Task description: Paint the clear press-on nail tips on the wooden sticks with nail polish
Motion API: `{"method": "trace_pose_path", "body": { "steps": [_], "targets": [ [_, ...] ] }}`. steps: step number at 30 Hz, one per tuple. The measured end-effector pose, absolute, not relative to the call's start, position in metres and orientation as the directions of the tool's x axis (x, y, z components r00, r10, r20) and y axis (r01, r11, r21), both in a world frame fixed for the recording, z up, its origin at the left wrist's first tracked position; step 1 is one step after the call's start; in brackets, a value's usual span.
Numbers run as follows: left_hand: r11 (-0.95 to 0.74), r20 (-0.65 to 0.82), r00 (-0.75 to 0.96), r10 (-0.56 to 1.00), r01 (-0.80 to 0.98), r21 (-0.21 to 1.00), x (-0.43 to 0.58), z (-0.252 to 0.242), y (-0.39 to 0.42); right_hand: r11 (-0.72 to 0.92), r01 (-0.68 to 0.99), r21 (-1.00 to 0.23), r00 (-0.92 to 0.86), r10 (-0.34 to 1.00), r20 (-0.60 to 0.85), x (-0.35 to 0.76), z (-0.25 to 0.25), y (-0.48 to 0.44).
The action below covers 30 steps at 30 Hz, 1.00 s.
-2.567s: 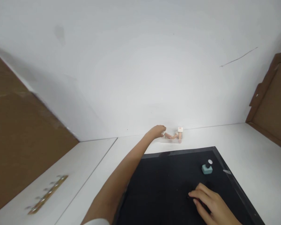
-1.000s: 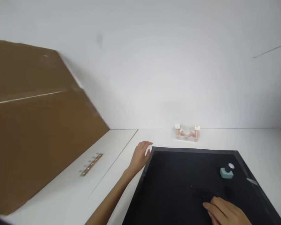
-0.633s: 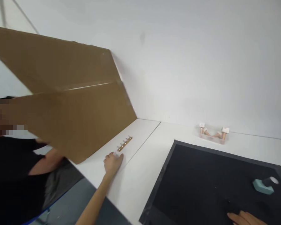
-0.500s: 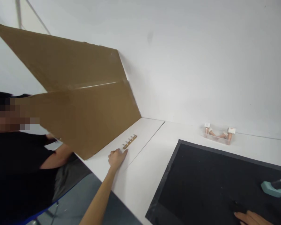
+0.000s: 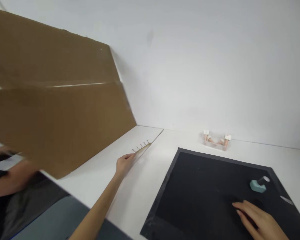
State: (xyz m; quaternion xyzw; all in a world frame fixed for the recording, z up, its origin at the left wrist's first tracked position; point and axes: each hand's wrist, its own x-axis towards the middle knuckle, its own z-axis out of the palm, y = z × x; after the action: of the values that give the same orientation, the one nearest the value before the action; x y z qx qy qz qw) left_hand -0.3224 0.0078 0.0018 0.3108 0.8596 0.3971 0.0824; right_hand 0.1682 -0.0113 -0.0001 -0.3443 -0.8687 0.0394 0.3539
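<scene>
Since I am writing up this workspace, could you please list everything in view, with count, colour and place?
strip with small pegs: one, gold with silvery pegs, in the left hand
bottle: one, teal with dark, white-topped cap, on the mat
clear container: one, transparent, near the wall, holding pinkish-tan, white-ended pieces
mat: one, black, on the table
tape piece: one, whitish, mat's right edge
table: white, beneath the mat
wall: white, behind
folded cardboard: one, brown, left
floor: grey-blue, lower left
co-worker's arm: one, dark sleeve, far left
left hand: one, bare, gripping the strip
right hand: one, bare, at the mat
</scene>
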Motion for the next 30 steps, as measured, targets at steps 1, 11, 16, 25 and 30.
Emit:
{"method": "trace_pose_path", "body": {
  "steps": [1,11,16,25,30],
  "targets": [
    [0.435,0.106,-0.76,0.642,0.474,0.766,-0.307,0.004,0.015,0.722,0.602,-0.34,-0.484,0.669,0.564,0.172,0.001,-0.012],
    [-0.209,0.224,0.038,0.974,0.534,0.819,-0.092,0.013,0.027,0.183,0.669,-0.721,0.034,0.961,0.276,0.256,-0.005,0.024],
    [-0.448,0.268,0.395,0.879,0.486,0.751,-0.026,-0.002,0.016,0.183,0.645,-0.742,-0.037,0.977,0.209,0.264,-0.016,0.049],
    [-0.485,0.097,0.598,0.795,0.531,0.695,0.002,-0.025,0.024,0.257,0.628,-0.734,-0.168,0.966,0.195,0.26,-0.014,0.061],
    [-0.513,0.016,0.645,0.764,0.592,0.622,0.002,-0.022,0.025,0.241,0.641,-0.729,-0.107,0.968,0.226,0.27,-0.011,0.068]
  ]
}}
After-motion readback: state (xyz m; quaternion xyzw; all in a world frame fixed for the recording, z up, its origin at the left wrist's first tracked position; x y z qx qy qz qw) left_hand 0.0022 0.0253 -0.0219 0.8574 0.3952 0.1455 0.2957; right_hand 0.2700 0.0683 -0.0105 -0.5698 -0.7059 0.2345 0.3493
